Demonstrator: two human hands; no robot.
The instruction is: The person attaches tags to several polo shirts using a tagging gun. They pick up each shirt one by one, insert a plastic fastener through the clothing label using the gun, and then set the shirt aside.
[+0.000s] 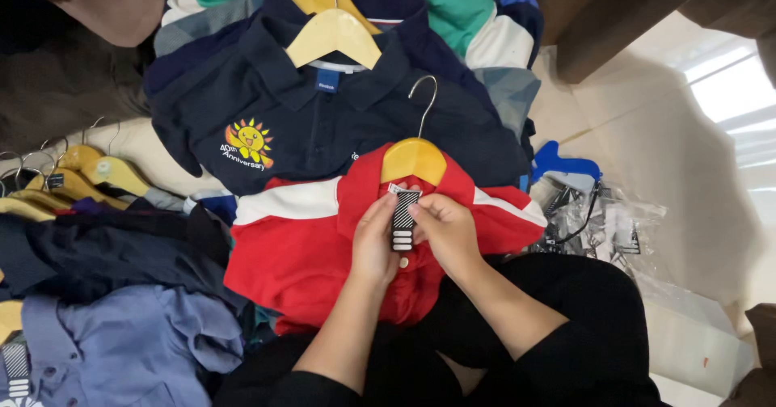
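A red polo shirt with white shoulder stripes [299,245] lies on my lap on a yellow wooden hanger [413,160]. At its collar hangs a narrow black-and-white striped tag [403,221]. My left hand [374,241] and my right hand [447,233] both pinch this tag from either side, fingers closed on it just above the shirt's button.
A navy polo with a sun emblem [323,116] on a hanger lies behind the red one, over more striped shirts. A stack of hangered shirts [81,181] is at the left, a light blue shirt [129,342] at the lower left. A plastic bag of small parts [602,225] sits right.
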